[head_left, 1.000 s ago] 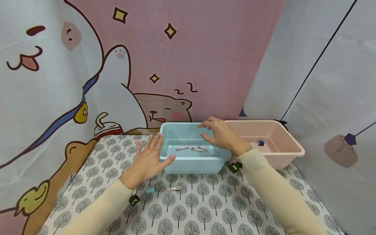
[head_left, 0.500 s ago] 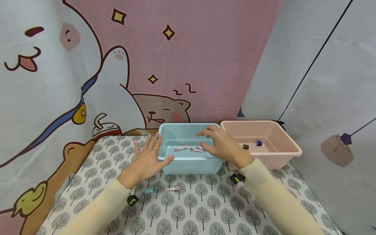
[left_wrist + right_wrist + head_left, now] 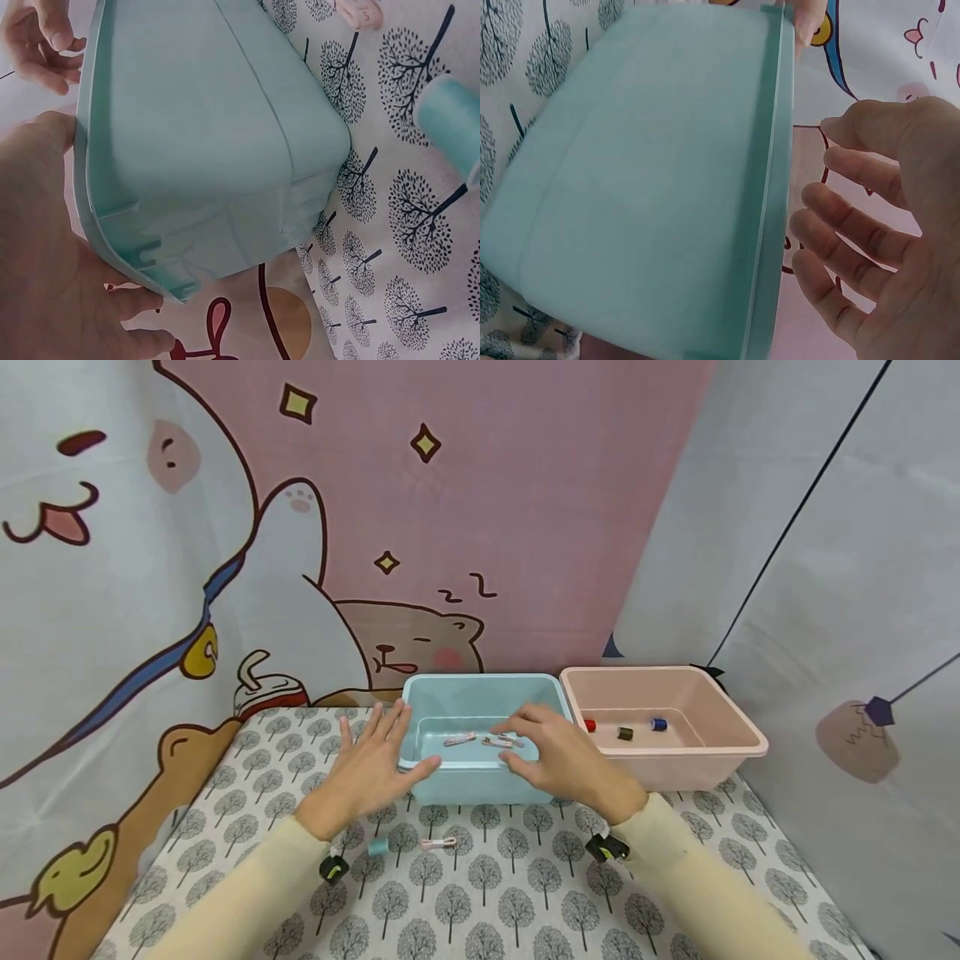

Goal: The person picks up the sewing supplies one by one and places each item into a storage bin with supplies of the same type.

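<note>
A person's right hand [image 3: 566,760] is lower over the blue tub [image 3: 480,785] than a second ago, fingers loosely curved with a wide gap, holding nothing. The pink tub [image 3: 697,768] alongside now shows red [image 3: 590,726] and olive spools [image 3: 625,733] beside the blue spool [image 3: 658,725]; the arm hid them earlier. The left hand [image 3: 366,770] stays at the blue tub's left rim, fingers spread. Small pale pink items [image 3: 460,739] lie inside. Only the left wrist view shows the thumb touching the rim and white ends on the worktop's teal spool [image 3: 452,124].
</note>
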`<move>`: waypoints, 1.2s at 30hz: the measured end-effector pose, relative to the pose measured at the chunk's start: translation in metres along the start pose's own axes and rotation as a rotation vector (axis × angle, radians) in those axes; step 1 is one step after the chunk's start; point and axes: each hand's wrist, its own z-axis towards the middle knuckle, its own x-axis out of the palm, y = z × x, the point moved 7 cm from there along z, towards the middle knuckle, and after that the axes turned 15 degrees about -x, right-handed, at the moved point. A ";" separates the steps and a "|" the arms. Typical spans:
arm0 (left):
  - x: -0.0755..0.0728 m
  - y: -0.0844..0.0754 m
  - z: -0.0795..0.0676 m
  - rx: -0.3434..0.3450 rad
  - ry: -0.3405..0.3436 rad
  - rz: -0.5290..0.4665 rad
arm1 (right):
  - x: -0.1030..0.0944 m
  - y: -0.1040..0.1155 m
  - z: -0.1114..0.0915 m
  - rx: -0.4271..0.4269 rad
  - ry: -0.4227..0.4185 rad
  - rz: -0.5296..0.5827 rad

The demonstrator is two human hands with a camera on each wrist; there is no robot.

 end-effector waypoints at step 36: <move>0.006 0.005 0.001 0.003 0.042 -0.049 | 0.070 0.063 -0.031 -0.109 0.060 0.144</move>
